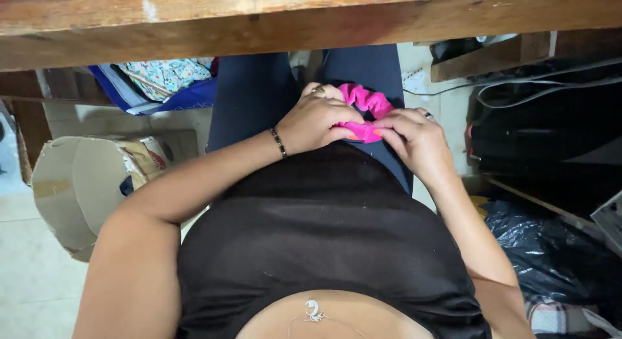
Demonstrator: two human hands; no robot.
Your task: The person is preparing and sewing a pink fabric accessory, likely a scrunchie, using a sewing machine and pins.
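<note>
Head view, near to far: black top (324, 248) fills the lower frame, small pendant (314, 310) at the neckline. Both forearms run forward to the lap. Left hand (317, 119), dark bead bracelet (278, 143) on the wrist, is closed around the left side of a pink fabric scrunchie (366, 112); right hand (414, 141) pinches its lower right edge between thumb and fingertips. Scrunchie sits between the two hands, over the dark-trousered thighs (249, 96), gathered loop sticking up past the knuckles. Left of the legs: torn cardboard box (78, 183) on the tiled floor (32, 274), patterned cloth and blue bag (162, 83) behind it. Right: black plastic bag (551, 248), dark bags and cables (544, 86) above. Farthest: wooden worktop edge (311, 22) spans the top of frame, legs tucked under it.
</note>
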